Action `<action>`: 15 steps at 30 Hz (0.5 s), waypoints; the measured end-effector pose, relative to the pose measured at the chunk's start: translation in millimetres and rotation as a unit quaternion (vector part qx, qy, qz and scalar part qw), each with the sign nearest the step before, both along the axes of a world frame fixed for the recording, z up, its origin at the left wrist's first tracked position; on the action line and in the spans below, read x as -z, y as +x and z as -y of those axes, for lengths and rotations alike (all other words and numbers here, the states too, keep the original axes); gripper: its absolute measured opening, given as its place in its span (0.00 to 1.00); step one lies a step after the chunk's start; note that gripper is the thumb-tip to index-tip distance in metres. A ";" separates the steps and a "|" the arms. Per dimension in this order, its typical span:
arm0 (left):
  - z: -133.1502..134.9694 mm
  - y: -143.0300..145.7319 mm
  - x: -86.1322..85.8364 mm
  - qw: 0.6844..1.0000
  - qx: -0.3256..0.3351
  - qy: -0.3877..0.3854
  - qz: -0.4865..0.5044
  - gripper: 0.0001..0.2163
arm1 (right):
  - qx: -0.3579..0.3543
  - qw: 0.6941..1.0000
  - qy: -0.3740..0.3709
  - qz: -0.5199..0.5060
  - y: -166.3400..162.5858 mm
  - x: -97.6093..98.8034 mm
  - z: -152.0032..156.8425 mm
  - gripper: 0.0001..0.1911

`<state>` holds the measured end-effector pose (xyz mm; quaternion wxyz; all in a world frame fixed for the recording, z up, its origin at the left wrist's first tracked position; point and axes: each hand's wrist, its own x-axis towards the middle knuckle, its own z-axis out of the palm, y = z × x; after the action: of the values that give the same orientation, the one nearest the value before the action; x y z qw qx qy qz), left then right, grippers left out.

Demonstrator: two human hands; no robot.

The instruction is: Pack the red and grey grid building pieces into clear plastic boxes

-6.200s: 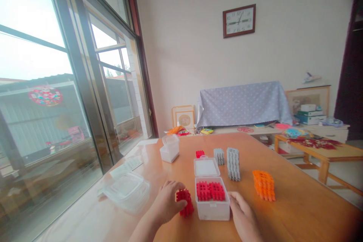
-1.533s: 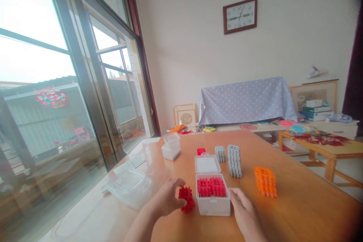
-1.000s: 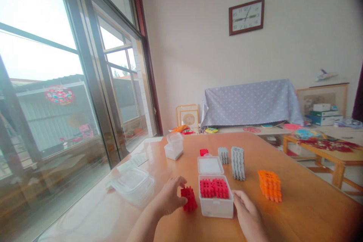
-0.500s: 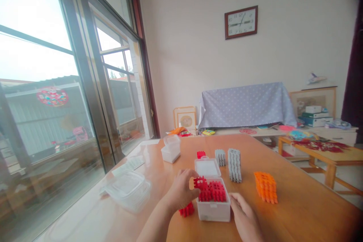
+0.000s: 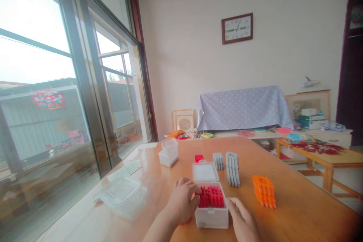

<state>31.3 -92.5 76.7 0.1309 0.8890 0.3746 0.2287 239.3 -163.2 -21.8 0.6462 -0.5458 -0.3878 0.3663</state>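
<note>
In the head view, a clear plastic box (image 5: pixel 212 218) stands on the table with its hinged lid (image 5: pixel 204 172) folded back, away from me. Red lattice blocks (image 5: pixel 216 196) sit inside it in two side-by-side stacks. My left hand (image 5: pixel 185 198) is at the box's left rim, thumb and fingers closed on the left red stack; its fingers partly cover the stack. My right hand (image 5: pixel 241 216) lies along the box's right wall, fingertips against the upper corner. Another red piece is mostly hidden below my left wrist.
Grey block stacks (image 5: pixel 233 169) and an orange stack (image 5: pixel 264 192) stand to the right. A small red piece (image 5: pixel 199 157) lies behind the lid. Leftward are clear containers (image 5: pixel 124 196) and another open box (image 5: pixel 168 157). A low wooden table (image 5: pixel 329 160) stands beyond the right edge.
My left hand has lowered the red stack into the left side of the box, level with the other stack. My right hand stays at the box. The view has shifted slightly.
</note>
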 end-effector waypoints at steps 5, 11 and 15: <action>2.1 5.4 0.4 1.000 0.004 0.011 -0.008 0.10 | 0.005 1.000 0.002 0.001 -1.2 -1.4 1.7 0.25; -2.9 -5.6 7.4 0.997 -0.008 0.011 0.079 0.11 | 0.014 0.999 0.003 0.033 4.8 11.1 -0.7 0.23; -9.0 -36.9 22.9 0.983 -0.090 -0.036 0.154 0.12 | 0.026 0.998 0.001 0.055 8.7 18.3 -2.6 0.24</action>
<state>-5.6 -83.4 53.8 0.1974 0.8005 0.4367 0.3599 248.0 -160.6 -40.1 0.6339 -0.5744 -0.4088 0.3179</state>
